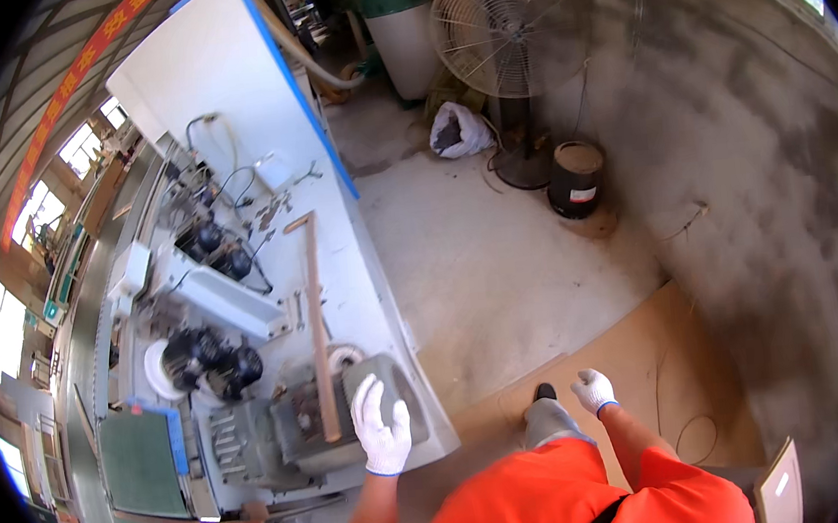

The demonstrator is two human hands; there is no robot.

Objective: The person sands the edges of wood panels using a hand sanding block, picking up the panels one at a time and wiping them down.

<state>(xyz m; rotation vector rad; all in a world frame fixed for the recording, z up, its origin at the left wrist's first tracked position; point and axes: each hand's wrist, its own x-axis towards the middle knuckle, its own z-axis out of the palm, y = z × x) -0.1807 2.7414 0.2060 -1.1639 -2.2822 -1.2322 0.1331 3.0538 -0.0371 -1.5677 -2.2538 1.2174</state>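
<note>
My left hand (382, 434), in a white knitted glove, is raised beside the machine bed's near end with its fingers apart and slightly bent. It holds nothing that I can see. Right by it is a grey metal housing (331, 454), and an L-shaped wooden piece (320, 340) lies along the bed with its near end over that housing. My right hand (594, 392), also white-gloved, hangs over the floor at my right side. Its fingers are loosely curled in, with no object showing in them.
Dark motors (214, 364), a wrench (299, 310) and cables sit on the white machine bed (345, 268). Cardboard (636, 352) covers the floor by my feet. A standing fan (513, 29), a black drum (577, 188) and a white sack (460, 128) stand along the stained wall (729, 165).
</note>
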